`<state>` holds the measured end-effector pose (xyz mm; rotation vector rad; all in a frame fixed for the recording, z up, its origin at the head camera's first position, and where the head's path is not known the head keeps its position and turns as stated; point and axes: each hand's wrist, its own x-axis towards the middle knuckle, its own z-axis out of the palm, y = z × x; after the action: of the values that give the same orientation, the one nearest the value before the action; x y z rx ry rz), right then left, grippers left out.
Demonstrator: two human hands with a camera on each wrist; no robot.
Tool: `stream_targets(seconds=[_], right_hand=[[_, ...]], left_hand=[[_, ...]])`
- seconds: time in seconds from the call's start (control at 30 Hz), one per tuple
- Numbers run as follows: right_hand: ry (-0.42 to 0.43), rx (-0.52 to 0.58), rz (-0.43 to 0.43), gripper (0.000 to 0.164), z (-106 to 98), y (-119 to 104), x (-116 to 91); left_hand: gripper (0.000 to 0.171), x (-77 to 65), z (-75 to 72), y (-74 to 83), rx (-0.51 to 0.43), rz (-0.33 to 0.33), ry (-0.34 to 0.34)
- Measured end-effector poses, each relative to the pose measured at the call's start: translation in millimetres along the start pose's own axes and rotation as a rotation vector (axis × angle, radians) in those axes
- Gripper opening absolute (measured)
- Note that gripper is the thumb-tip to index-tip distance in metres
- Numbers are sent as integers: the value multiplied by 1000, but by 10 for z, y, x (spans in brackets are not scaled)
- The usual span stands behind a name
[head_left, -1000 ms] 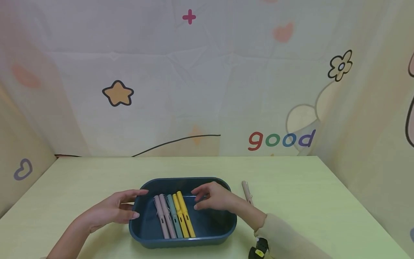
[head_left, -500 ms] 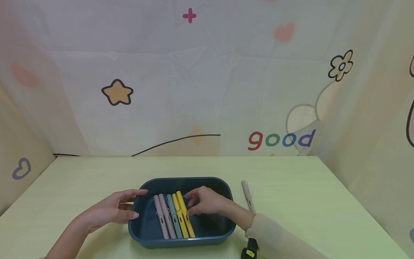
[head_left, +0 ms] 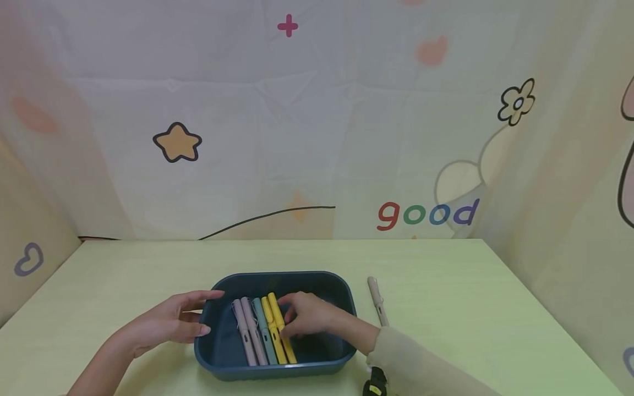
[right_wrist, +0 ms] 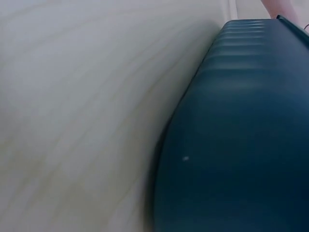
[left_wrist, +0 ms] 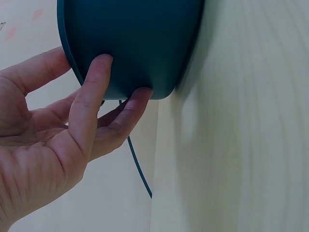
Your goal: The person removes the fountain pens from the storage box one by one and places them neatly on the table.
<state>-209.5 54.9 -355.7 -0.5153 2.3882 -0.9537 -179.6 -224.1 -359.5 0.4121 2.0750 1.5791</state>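
Observation:
A dark blue rectangular box (head_left: 233, 366) stands on the table; its outer wall fills much of the right wrist view. My left hand (head_left: 170, 322) is at its left end, index finger reaching over the rim and thumb (left_wrist: 96, 92) against the outer wall. Inside lie capped pens side by side: two lilac pens (head_left: 247, 335), a teal pen (head_left: 264, 333) and two yellow pens. My right hand (head_left: 312, 314) reaches into the box, thumb and index fingertips right at the rightmost yellow pen (head_left: 275, 308). I cannot tell whether they pinch it; the other fingers are partly hidden.
A grey-beige pen (head_left: 377, 300) lies on the pale table (head_left: 446, 308), right of the box and beyond my right sleeve (head_left: 411, 360). A printed cloth (head_left: 317, 137) hangs behind the table and along both sides.
My right hand has moved left and slightly nearer inside the box, from beside the pens to the rightmost yellow one. The pens and my left hand keep their places.

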Motion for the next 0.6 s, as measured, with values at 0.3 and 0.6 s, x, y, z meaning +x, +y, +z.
stream_targets(seconds=[0.3,0.6], right_hand=[[11,-45,11,59,78,-47,14],[23,-51,58,70,144,-93,0]], left_hand=[[66,-8,4,5,2,-4,2],[66,4,2,8,-11,3,-11]])
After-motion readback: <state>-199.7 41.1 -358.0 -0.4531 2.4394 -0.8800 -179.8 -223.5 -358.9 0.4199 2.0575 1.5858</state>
